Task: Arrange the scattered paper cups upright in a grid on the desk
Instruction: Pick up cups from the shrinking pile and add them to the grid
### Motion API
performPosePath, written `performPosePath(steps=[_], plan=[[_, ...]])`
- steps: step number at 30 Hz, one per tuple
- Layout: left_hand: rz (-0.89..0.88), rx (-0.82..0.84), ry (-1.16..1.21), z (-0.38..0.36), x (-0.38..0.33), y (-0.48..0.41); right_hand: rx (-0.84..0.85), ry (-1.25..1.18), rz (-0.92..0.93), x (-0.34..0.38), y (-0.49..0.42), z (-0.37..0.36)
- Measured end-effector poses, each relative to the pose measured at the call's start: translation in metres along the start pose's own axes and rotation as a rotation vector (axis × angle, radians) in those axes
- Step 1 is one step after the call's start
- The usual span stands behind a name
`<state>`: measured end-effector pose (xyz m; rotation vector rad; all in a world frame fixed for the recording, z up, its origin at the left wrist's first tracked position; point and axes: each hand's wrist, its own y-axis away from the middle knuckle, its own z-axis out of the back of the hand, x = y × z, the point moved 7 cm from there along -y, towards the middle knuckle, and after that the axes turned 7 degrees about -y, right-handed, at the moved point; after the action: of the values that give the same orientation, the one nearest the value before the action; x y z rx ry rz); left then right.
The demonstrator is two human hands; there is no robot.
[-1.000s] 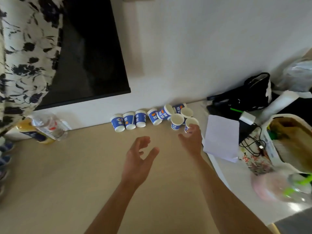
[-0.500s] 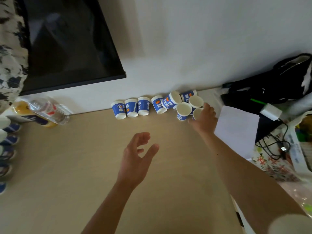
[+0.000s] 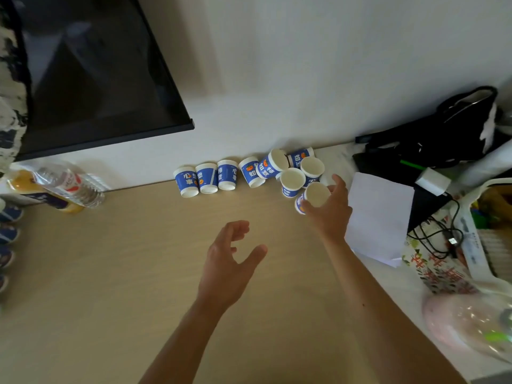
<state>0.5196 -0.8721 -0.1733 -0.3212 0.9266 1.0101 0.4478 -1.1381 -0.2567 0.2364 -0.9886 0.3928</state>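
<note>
A person's right hand point(image 3: 331, 214) curls fingers and thumb round a paper cup point(image 3: 315, 194) at the near edge of the jumble of cups point(image 3: 291, 173) by the wall point(image 3: 304, 79), apparently to carry it onto the open table point(image 3: 110, 273). The left hand point(image 3: 227, 264) hovers spread and empty, seemingly ready to receive it.

Head view, downward over desk point(image 3: 116, 273)

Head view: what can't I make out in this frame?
1. Head view, held cup: the right hand covers its lower wall and base.
2. Head view, cups at left edge: cut by the frame, count unknowable.
3. Head view, pink bundle at lower right: blurred, contents unclear.
</note>
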Motion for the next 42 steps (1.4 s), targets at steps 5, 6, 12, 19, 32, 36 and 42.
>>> performPosePath(steps=[5,6,12,19,32,36,42], plan=[[-0.051,0.058,-0.134,-0.018,-0.005,-0.004,0.432,-0.227,0.013,0.041,0.046,0.002],[-0.058,0.072,-0.155,-0.021,-0.007,-0.005,0.509,-0.235,0.011,0.048,0.054,0.002],[-0.128,0.097,-0.135,-0.034,-0.024,-0.015,0.679,-0.246,0.032,0.080,0.069,0.013],[-0.107,0.030,-0.038,-0.030,-0.031,-0.025,0.745,-0.436,-0.039,0.087,0.045,0.017],[0.045,-0.061,0.014,0.004,-0.009,-0.011,0.524,0.628,0.315,0.006,-0.134,-0.064],[0.071,-0.107,0.002,0.020,-0.001,-0.011,0.532,0.636,0.342,-0.003,-0.138,-0.072],[0.083,-0.137,0.014,0.028,0.004,-0.007,0.452,0.573,0.288,-0.007,-0.131,-0.063]])
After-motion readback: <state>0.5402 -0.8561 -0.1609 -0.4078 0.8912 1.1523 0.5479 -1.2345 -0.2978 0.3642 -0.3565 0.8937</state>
